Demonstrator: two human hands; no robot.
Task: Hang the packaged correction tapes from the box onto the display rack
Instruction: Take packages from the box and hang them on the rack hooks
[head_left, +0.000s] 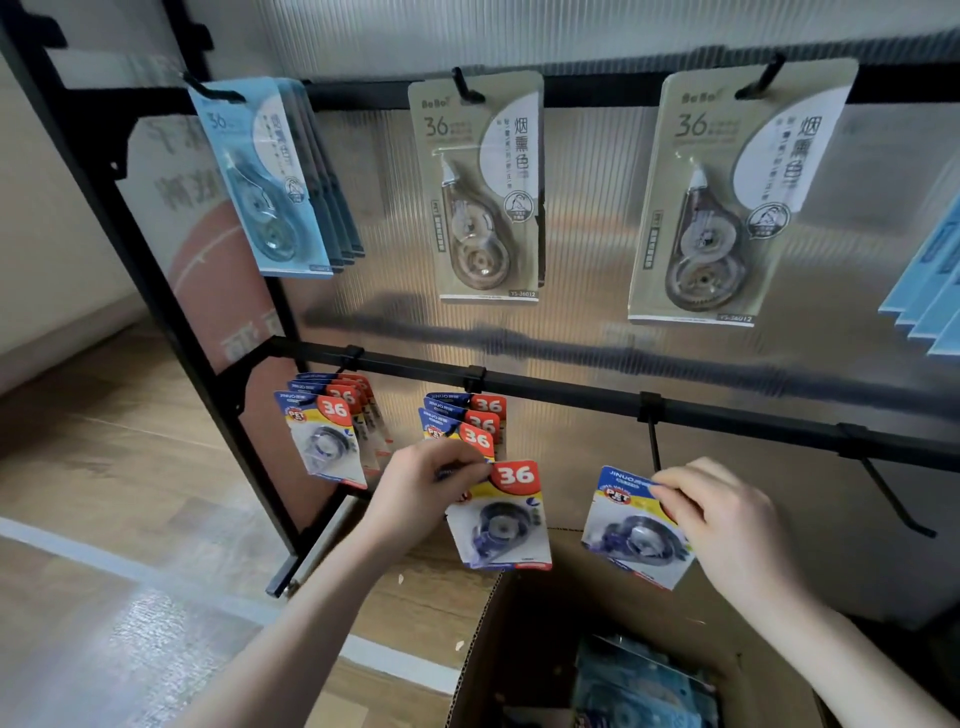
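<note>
Two bare forearms, no sleeves in view. Left hand (426, 486) & right hand (727, 525): no rings, no watch, no gloves; nails short, unpainted.

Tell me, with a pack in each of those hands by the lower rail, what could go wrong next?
1. The left hand pinches its pack by the top, where the hang hole is; fingers may block the second hook.
2. The right hand covers the top corner of its pack near the bare third hook; it could miss and drop into the open box.
3. Hanging both at once splits attention.
</note>
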